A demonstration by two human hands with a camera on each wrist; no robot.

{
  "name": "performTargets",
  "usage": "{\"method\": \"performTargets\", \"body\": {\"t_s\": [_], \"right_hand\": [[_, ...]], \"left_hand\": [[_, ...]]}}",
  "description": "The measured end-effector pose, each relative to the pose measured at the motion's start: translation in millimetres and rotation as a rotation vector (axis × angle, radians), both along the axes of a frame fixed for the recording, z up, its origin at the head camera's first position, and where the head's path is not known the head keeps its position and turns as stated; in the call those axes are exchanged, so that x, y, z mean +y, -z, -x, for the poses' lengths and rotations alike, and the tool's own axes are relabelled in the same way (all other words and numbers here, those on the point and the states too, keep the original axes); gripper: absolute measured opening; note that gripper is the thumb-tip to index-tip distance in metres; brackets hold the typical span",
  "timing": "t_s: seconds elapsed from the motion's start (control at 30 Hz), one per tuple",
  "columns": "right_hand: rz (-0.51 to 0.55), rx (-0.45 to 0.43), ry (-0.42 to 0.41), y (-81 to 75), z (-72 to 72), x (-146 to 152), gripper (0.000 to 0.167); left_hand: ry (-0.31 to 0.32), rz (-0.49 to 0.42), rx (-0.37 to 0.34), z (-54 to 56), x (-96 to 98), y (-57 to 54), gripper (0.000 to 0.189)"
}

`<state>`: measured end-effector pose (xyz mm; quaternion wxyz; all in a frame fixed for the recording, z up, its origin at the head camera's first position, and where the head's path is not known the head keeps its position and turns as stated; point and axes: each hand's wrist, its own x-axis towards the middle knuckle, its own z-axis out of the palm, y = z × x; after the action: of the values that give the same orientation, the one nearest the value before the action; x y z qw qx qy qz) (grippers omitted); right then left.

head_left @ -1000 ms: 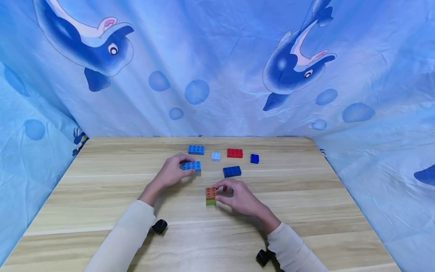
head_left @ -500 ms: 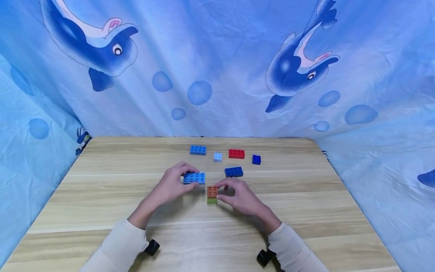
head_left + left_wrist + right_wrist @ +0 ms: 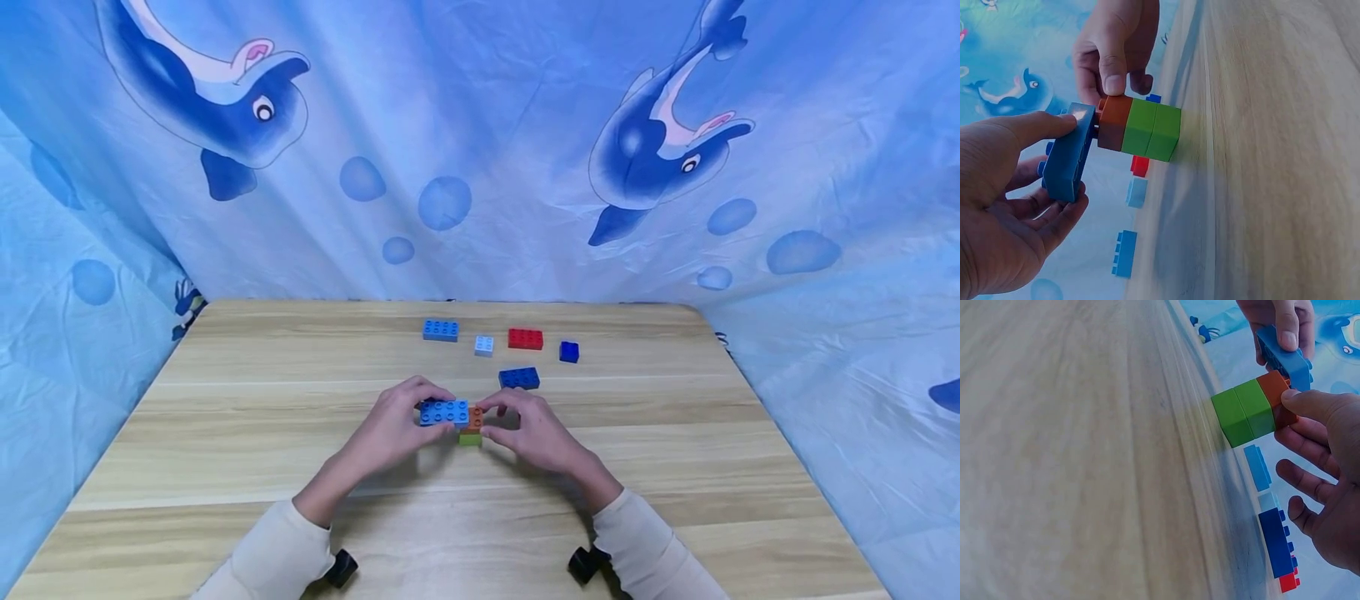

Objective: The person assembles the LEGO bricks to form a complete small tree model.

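Starting from the left, a person's pale left sleeve (image 3: 262, 554) reaches across the wooden table (image 3: 225, 433), a small black device (image 3: 342, 569) at its cuff. Beyond it the left hand (image 3: 392, 427) grips a bright blue brick (image 3: 444, 412) between thumb and fingers, holding it above the tabletop. The brick is tilted, and its right end lies over the studs of an orange brick (image 3: 476, 417) (whether the two are pressed together, I cannot tell). Far behind the held brick lies another blue brick (image 3: 440, 331), studs up. The orange brick sits on top of two green bricks (image 3: 1150, 131), and together they make an upright stack on the near side of the loose bricks. Just right of the far blue brick is a small pale blue brick (image 3: 483, 346). On the right side of the stack, the right hand (image 3: 536, 435) pinches the orange brick between thumb and forefinger, with the other fingers loosely bent. Behind that hand lies a dark blue brick (image 3: 519, 378), with a red brick (image 3: 525, 338) farther back. Rightmost of the loose bricks is a small deep blue brick (image 3: 569, 352), well apart from both hands.
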<state>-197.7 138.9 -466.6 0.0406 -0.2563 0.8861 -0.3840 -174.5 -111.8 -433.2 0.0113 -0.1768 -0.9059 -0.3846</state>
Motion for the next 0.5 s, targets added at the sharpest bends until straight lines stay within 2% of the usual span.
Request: {"method": "performTargets", "body": {"t_s": [0.2, 0.5], "right_hand": [[0.003, -0.01, 0.0, -0.4, 0.2, 0.4, 0.031], [0.017, 0.003, -0.016, 0.3, 0.1, 1.0, 0.03]], "left_hand": [[0.015, 0.025, 0.011, 2.6, 4.3, -1.5, 0.032], [0.028, 0.037, -0.028, 6.3, 5.8, -5.4, 0.027]]}}
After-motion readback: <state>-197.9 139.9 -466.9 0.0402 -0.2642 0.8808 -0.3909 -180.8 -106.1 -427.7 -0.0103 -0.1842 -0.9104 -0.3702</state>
